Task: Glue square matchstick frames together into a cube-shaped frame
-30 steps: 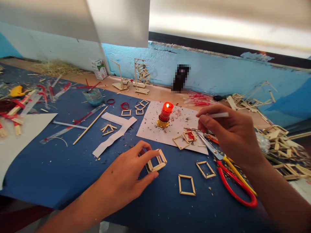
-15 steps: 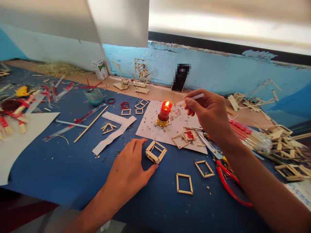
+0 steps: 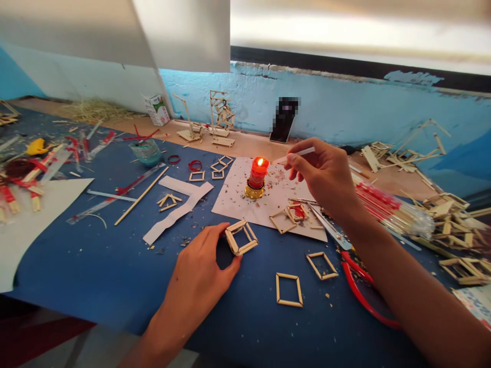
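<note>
My left hand (image 3: 199, 271) grips a small cube-like frame of wooden sticks (image 3: 247, 249) between thumb and fingers, tilted just over the blue table cover. Pinched in my right hand (image 3: 326, 176) is a thin translucent glue stick (image 3: 305, 152), its tip close to the flame of a lit red candle (image 3: 258, 176). The candle stands in a gold holder (image 3: 254, 191) on a white paper sheet (image 3: 233, 204) strewn with dark bits. Two flat stick squares, one nearer (image 3: 278, 290) and one farther right (image 3: 327, 276), lie in front of the paper.
Red-handled scissors (image 3: 355, 292) lie beneath my right forearm. To the right are bagged red-tipped sticks (image 3: 378, 204) and piled stick frames (image 3: 456, 235). A phone (image 3: 283, 122) leans on the wall. At left stand a glass bowl (image 3: 146, 153) and cut paper strips (image 3: 174, 214).
My left hand has tilted the stick frame and shifted it slightly left and up. My right hand keeps the glue stick by the flame, nearly still.
</note>
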A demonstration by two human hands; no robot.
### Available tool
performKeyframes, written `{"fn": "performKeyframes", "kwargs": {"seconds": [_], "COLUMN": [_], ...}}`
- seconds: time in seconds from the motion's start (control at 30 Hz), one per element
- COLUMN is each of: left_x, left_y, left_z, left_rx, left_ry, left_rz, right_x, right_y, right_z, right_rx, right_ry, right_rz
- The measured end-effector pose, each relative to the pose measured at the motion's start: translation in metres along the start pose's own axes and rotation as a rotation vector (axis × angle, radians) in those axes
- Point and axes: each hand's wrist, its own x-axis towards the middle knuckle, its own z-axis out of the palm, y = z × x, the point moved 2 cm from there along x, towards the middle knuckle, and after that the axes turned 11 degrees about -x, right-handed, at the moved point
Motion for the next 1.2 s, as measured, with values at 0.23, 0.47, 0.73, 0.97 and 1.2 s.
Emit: {"fn": "performKeyframes", "kwargs": {"seconds": [0.23,0.47,0.73,0.97,1.2], "left_x": [0.001,-0.002,-0.004,-0.004,-0.003], "left_y": [0.0,-0.004,-0.004,-0.005,-0.006], "left_z": [-0.001,-0.001,-0.003,-0.003,-0.003], "left_rx": [-0.173,-0.221,-0.261,-0.283,-0.305], "left_ry": [-0.063,-0.078,-0.083,-0.068,-0.09], "left_rz": [0.023,0.022,0.041,0.032,0.007], "right_x": [-0.001,-0.002,-0.004,-0.005,-0.005], "right_y": [0.004,0.008,0.007,0.009,0.008], "right_z": [0.006,0.011,0.018,0.019,0.018], "right_rx": [-0.042,-0.052,-0.05,-0.061,-0.098], "right_ry": [0.03,0.028,0.005,-0.008,0.01], "right_rz": [-0.001,0.015,0.025,0.028,0.019]}}
